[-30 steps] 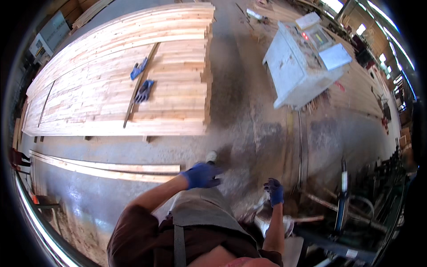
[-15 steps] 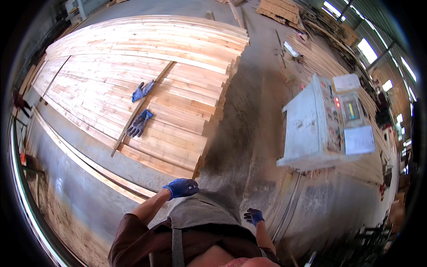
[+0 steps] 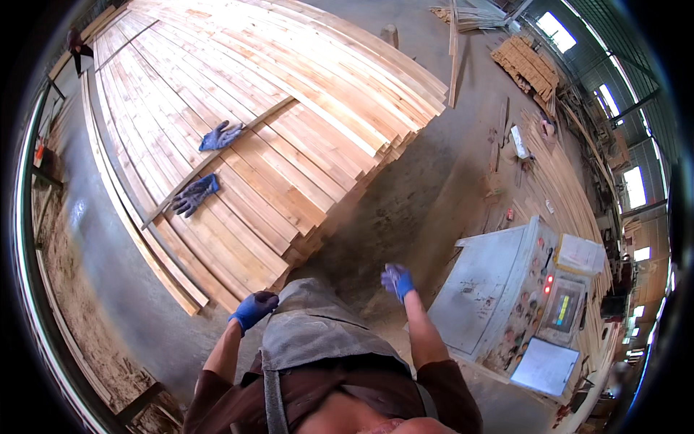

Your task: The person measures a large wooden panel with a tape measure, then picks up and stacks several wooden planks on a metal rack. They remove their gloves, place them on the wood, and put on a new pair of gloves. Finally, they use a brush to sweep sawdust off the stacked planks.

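Note:
My left hand (image 3: pixel 253 309), in a blue glove with dark finger areas, hangs beside the grey apron (image 3: pixel 311 318) I wear. Its fingers are loosely curled and nothing shows in them. The near corner of a broad stack of pale wooden boards (image 3: pixel 253 260) lies closest to it. Out to the right, my right hand (image 3: pixel 397 281), gloved alike, is held over the floor with fingers apart and holds nothing. Two loose blue-grey work gloves, one farther off (image 3: pixel 220 136) and one nearer (image 3: pixel 194 195), rest on the boards on either side of a thin wooden strip (image 3: pixel 249 129).
A pale control console (image 3: pixel 481 289) with lit red indicators, a small screen and paper sheets stands at the right. Long strips (image 3: pixel 144 239) lie on the floor along the stack's left side. A metal rail (image 3: pixel 29 173) runs at far left. Another person (image 3: pixel 76 49) stands at the far left corner.
My view has turned, so the console now sits lower and nearer on the right. My right hand has risen and swung forward; my left hand appears farther left and slightly lower. Both loose gloves stay on the boards.

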### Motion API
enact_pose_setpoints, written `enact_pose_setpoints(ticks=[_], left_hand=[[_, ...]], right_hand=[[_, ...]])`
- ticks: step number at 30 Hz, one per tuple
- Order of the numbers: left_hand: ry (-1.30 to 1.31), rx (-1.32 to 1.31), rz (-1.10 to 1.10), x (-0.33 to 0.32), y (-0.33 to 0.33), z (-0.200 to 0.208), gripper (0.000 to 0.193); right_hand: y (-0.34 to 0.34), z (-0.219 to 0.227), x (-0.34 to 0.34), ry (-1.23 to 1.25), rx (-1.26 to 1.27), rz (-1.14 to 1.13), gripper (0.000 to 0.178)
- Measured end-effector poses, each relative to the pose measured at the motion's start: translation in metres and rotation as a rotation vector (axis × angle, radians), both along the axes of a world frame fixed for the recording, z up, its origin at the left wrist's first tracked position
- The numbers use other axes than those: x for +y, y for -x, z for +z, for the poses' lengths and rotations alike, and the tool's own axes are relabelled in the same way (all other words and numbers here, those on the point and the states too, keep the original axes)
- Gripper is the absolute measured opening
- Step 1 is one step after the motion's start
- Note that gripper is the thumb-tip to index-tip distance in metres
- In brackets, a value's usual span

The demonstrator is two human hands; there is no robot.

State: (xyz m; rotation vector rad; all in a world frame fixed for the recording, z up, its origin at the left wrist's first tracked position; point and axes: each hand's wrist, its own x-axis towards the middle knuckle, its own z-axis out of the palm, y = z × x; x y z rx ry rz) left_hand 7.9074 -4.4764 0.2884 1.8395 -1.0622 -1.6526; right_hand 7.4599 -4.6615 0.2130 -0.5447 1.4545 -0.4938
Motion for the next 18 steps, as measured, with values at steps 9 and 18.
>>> enact_pose_setpoints(ticks=[9,18], left_hand=[[0.089,-0.135,0.164,-0.148,0.028,-0.039,0.042],[0.115,0.168,0.401,-0.304,0.040,0.013,0.035]], right_hand=[[-0.074,0.035,-0.343,0.430,0.392,0.262,0.060],[-0.074,-0.078,-0.513,0.557,0.753,0.325,0.064]])
